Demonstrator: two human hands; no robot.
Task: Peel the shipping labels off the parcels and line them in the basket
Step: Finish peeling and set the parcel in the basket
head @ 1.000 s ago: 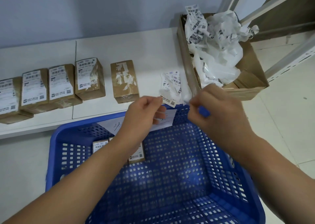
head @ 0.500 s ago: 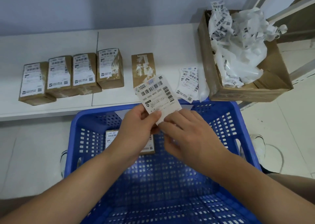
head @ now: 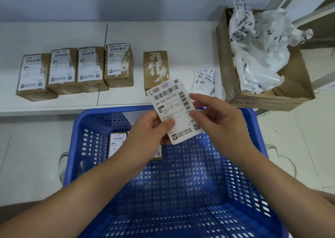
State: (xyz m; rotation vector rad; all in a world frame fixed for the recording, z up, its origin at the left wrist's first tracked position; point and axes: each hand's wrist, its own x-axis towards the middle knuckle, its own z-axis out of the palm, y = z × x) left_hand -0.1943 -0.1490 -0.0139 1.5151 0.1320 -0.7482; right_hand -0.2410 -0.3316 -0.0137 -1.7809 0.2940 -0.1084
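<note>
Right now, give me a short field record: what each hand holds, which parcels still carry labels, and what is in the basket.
left hand: pinches the lower left of the white printed shipping label
right hand: fingers on the label's right edge
label position: held over the blue perforated plastic basket
labelled brown cardboard parcels: four in a row on the white shelf
stripped brown parcel: label torn off, right of the row
basket contents: one labelled parcel
loose labels: on the shelf
open cardboard box: crumpled white waste
</note>
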